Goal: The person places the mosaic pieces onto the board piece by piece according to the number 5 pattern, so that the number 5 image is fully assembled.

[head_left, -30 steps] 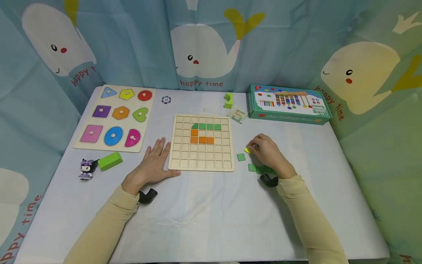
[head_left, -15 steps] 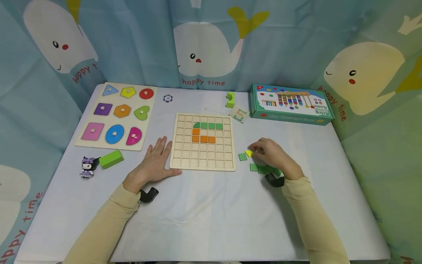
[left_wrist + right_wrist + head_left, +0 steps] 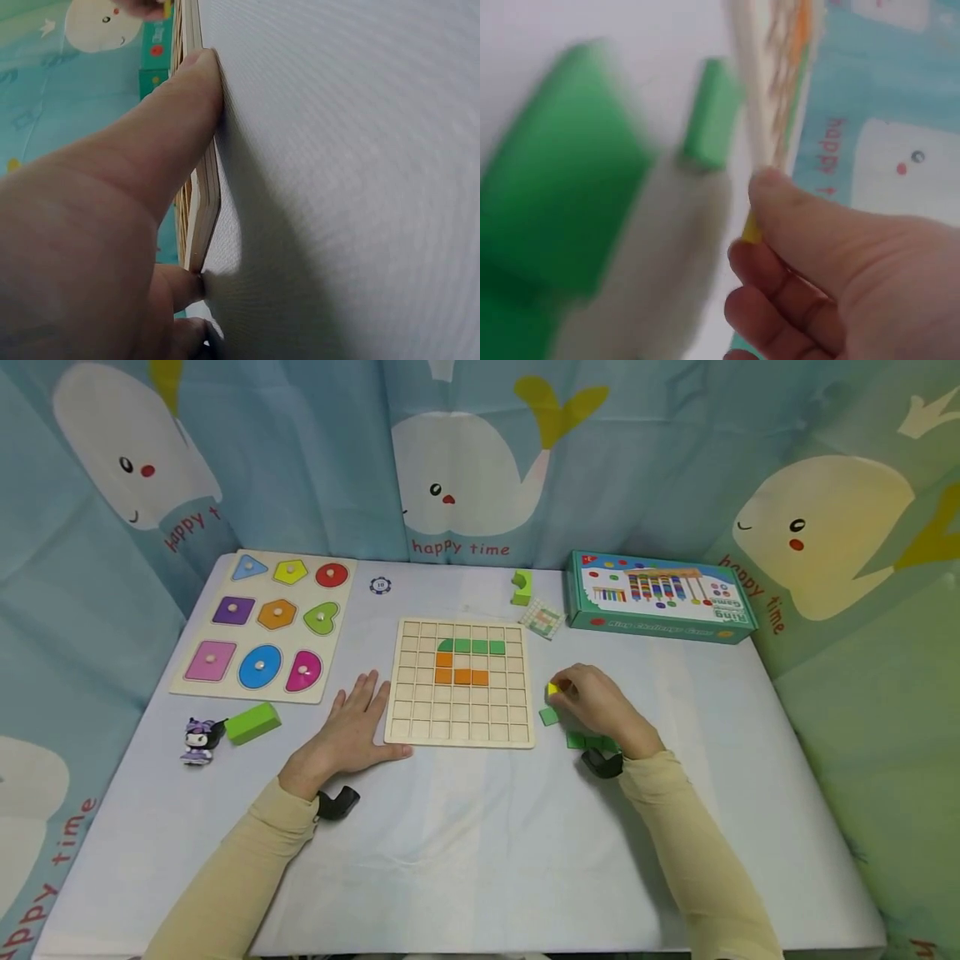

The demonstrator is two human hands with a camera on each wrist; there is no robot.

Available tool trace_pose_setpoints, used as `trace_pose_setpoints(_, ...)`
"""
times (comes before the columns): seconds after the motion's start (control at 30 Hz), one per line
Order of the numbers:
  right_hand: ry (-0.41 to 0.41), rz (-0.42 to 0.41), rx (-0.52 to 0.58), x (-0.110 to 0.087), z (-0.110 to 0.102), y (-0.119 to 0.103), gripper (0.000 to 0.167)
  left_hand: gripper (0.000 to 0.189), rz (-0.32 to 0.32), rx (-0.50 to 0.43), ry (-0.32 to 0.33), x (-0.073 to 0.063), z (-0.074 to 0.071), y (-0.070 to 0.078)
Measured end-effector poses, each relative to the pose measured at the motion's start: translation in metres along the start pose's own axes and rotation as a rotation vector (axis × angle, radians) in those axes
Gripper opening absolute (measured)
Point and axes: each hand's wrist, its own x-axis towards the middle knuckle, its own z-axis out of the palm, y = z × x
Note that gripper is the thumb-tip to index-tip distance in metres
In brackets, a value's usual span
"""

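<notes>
My right hand pinches a small yellow tile between thumb and fingertips, just right of a wooden grid board. In the right wrist view the yellow tile shows as a sliver under the thumb. With fingers spread, my left hand lies at the board's left edge, its thumb touching the near corner. Several green tiles and orange tiles fill some of the board's squares. One loose green tile lies below my right hand, and several more green tiles lie beside the wrist, partly hidden.
A shape puzzle board lies at the left, with a green block and a figurine in front. Behind the grid board are a poker chip, a notched green block, a patterned card and a game box.
My right hand has lifted the yellow tile off the table and carried it left and away from me, toward the grid board. The left hand stays in place.
</notes>
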Motion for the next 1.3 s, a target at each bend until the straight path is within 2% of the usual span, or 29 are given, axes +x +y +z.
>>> trace_pose_setpoints(0.13,0.038,-0.031,0.019,0.015,0.003,-0.018,0.023,0.11,-0.005,0.004,-0.006,0.0,0.0,0.0)
trace_pose_setpoints(0.37,0.045,-0.123,0.027,0.037,0.019,-0.046,0.024,0.11,0.005,0.002,0.001,0.0,0.0,0.002)
trace_pose_setpoints(0.57,0.075,-0.125,-0.021,0.046,0.031,-0.054,0.024,0.109,0.006,0.003,0.006,0.0,0.0,0.002)
trace_pose_setpoints(0.73,0.113,-0.118,0.0,0.048,0.036,-0.055,0.028,0.11,0.001,0.001,0.005,0.0,-0.001,0.003)
trace_pose_setpoints(0.87,0.131,-0.132,0.067,0.044,0.035,-0.052,0.026,0.11,-0.004,0.008,-0.002,0.0,-0.001,0.002)
trace_pose_setpoints(1.0,0.145,-0.147,0.121,0.033,0.025,-0.041,0.024,0.11,-0.002,0.012,0.0,0.0,-0.001,0.002)
trace_pose_setpoints(1.17,0.148,-0.116,0.118,0.011,0.011,-0.022,0.02,0.111,-0.003,0.002,-0.007,0.0,-0.002,0.002)
trace_pose_setpoints(1.3,0.101,-0.094,0.102,-0.005,0.004,-0.008,0.019,0.111,-0.009,-0.002,-0.013,0.0,-0.002,0.001)
